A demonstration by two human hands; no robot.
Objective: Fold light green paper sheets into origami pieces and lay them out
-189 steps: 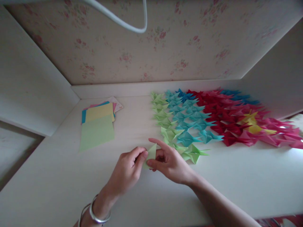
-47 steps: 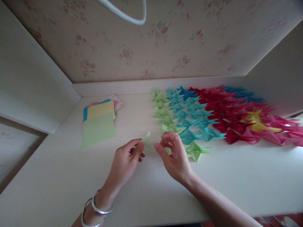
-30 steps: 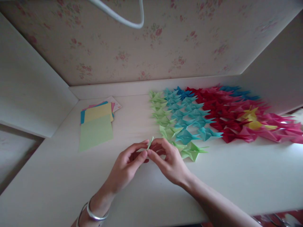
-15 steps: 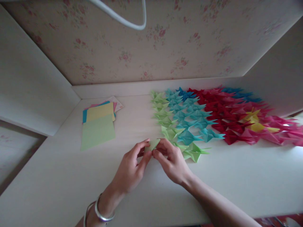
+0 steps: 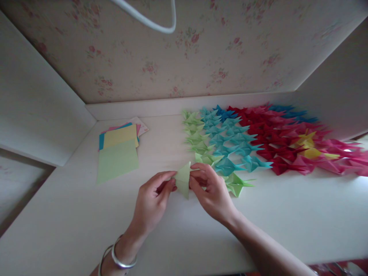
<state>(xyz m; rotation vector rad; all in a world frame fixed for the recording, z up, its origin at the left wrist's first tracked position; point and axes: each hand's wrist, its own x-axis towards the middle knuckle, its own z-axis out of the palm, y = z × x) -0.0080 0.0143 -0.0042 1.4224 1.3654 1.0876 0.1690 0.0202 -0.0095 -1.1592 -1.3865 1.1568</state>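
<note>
Between my two hands is a small folded piece of light green paper (image 5: 183, 179), roughly triangular and held just over the white table. My left hand (image 5: 153, 195) pinches its left corner between thumb and fingers. At the right edge, my right hand (image 5: 209, 191) grips the paper with thumb and curled fingers. Just beyond my right hand lies a green folded paper crane (image 5: 237, 184), partly covered by the fingers. Rows of light green cranes (image 5: 195, 132) and turquoise cranes (image 5: 227, 165) stand farther back.
Red and pink cranes (image 5: 276, 142), with some yellow and blue ones, fill the right of the white table (image 5: 184, 237). At the left lies a stack of coloured paper sheets (image 5: 117, 161), a green one on top. A white cable (image 5: 146, 21) hangs before the flowered wall.
My hands have moved slightly apart. The green paper has been turned, and more of it shows now as a triangle with a point at top and bottom.
</note>
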